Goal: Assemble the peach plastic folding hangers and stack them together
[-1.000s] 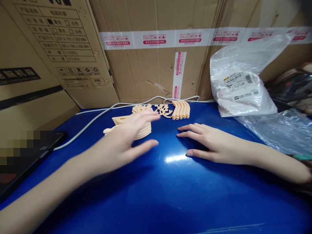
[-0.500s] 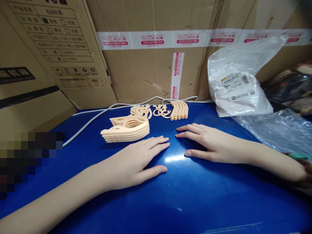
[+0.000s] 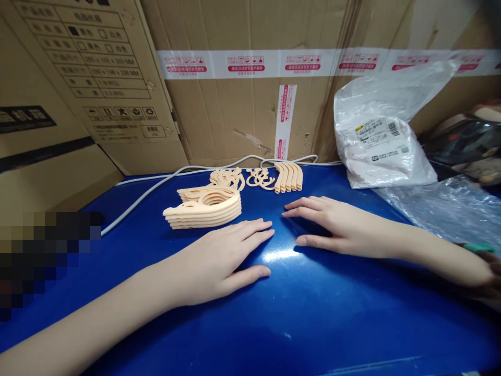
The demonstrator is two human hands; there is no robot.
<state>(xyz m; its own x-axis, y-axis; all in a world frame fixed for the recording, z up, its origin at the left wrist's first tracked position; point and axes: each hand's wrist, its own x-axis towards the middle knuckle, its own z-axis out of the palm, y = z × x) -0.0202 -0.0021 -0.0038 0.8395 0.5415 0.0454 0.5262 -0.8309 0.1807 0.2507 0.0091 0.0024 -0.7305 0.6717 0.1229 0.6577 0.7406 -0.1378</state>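
Note:
My left hand (image 3: pixel 230 256) rests palm down on the blue tabletop (image 3: pixel 305 324), fingers stretched out and thumb apart, holding nothing. Just beyond it lies a stack of cream plastic hanger pieces (image 3: pixel 203 210) with cut-out openings. My right hand (image 3: pixel 324 224) is also empty, its fingers extended to the left and its thumb spread. Farther back, a row of curved cream hanger arms (image 3: pixel 288 177) lies side by side, nearest to the right fingertips. Left of that row are several cream hooks (image 3: pixel 260 177) and a heap of small cream pieces (image 3: pixel 227 178).
Cardboard boxes (image 3: pixel 235 115) wall off the back and left. A white cable (image 3: pixel 144 201) runs along the table's rear. At the right stands a white plastic bag (image 3: pixel 381 141) with a label, and clear plastic wrap (image 3: pixel 457 209) lies before it.
My right hand has lifted or shifted very slightly away from me. The left hand and the cream pieces stay in place.

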